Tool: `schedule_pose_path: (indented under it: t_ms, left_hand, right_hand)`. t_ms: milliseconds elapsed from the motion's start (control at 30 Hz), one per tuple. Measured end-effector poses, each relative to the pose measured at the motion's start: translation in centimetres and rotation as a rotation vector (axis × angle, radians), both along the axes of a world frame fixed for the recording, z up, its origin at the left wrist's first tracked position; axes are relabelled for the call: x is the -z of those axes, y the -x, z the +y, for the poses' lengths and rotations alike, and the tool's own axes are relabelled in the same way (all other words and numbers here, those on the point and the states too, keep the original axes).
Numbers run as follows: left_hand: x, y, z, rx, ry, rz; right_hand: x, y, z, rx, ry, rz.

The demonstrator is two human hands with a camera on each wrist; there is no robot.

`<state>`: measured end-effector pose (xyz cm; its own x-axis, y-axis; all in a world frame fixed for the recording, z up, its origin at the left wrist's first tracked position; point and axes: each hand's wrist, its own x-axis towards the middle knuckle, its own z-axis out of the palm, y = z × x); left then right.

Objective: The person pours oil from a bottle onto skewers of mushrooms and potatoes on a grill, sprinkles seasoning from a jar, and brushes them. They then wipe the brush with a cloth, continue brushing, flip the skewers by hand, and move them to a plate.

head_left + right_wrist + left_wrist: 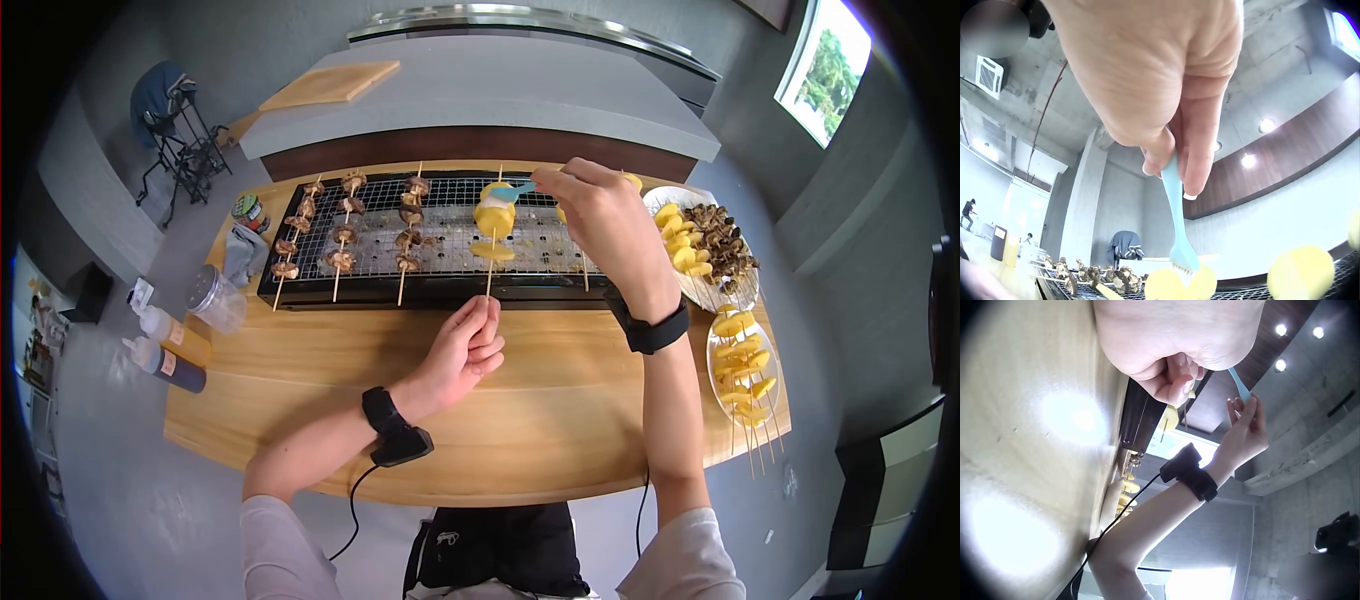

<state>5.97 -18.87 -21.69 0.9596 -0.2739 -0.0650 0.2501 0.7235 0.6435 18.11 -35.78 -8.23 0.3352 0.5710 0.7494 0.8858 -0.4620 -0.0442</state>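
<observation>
My left hand (pixel 455 355) pinches the lower end of a wooden skewer at the front edge of the black grill (pixel 440 290). Yellow potato slices (pixel 494 222) are threaded on that skewer, over the wire mesh. With fingers and thumb, my right hand (pixel 607 215) grips a light blue basting brush (pixel 1179 225) above the grill. In the right wrist view its bristles are down at the yellow slices (pixel 1197 284). Left of them lie three mushroom skewers (pixel 343 235). Another skewer (pixel 585 262) is mostly hidden behind my right hand.
On the right, a white plate (pixel 735 296) holds potato slices and mushrooms, near an oval plate (pixel 716 375) of potato skewers. Two squeeze bottles (pixel 168 362), a clear jar (pixel 218 305) and a small labelled jar (pixel 250 212) stand left. Behind is a grey counter (pixel 500 90).
</observation>
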Motion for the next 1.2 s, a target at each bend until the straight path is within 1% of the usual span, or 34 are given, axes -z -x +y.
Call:
schedule_pose_path:
  t_ms: [100, 167, 267, 300, 433, 500, 567, 700, 767, 933, 1033, 1133, 1200]
  left_hand:
    - [0.0, 0.0, 0.1, 0.008, 0.009, -0.007]
    - [0.0, 0.1, 0.1, 0.005, 0.017, 0.007]
    - [0.1, 0.1, 0.2, 0.007, 0.033, 0.016]
    - [0.1, 0.1, 0.2, 0.004, 0.036, 0.017]
    - [0.1, 0.1, 0.2, 0.032, 0.073, 0.018]
    - [0.1, 0.0, 0.3, 0.046, 0.091, 0.014]
    - [0.0, -0.1, 0.4, 0.096, 0.165, 0.037]
    - [0.0, -0.3, 0.8, 0.127, 0.221, 0.042]
    - [-0.1, -0.3, 0.8, 0.143, 0.261, 0.045]
    - [-0.1, -0.4, 0.8, 0.142, 0.28, 0.057]
    - [0.0, -0.4, 0.9, 0.14, 0.287, 0.06]
    - [0.1, -0.4, 1.0, 0.152, 0.289, 0.036]
    - [0.2, -0.4, 1.1, 0.161, 0.286, 0.013]
  right_hand:
    - [-0.3, 0.2, 0.1, 0.019, 0.021, -0.019]
    - [-0.7, 0.4, -0.1, -0.052, -0.009, 0.086]
    - [-1.7, 0.9, -0.9, -0.067, -0.009, 0.125]
    - [-2.3, 1.3, -1.1, -0.044, 0.0, 0.146]
    - [-2.1, 0.5, -1.8, -0.043, 0.002, 0.199]
    - [-1.6, -0.4, -2.1, -0.078, -0.035, 0.217]
    - [-1.4, -0.7, -2.2, -0.076, -0.056, 0.254]
    - [-0.5, -2.0, -2.3, -0.074, -0.138, 0.325]
    - [-0.3, -2.2, -2.2, -0.064, -0.14, 0.328]
    - [-0.2, -1.9, -1.7, -0.049, -0.165, 0.376]
    - [0.0, -2.0, -1.5, -0.043, -0.171, 0.333]
    - [-0.2, -1.9, -1.6, -0.074, -0.186, 0.367]
    - [-0.6, -1.7, -2.0, -0.112, -0.216, 0.468]
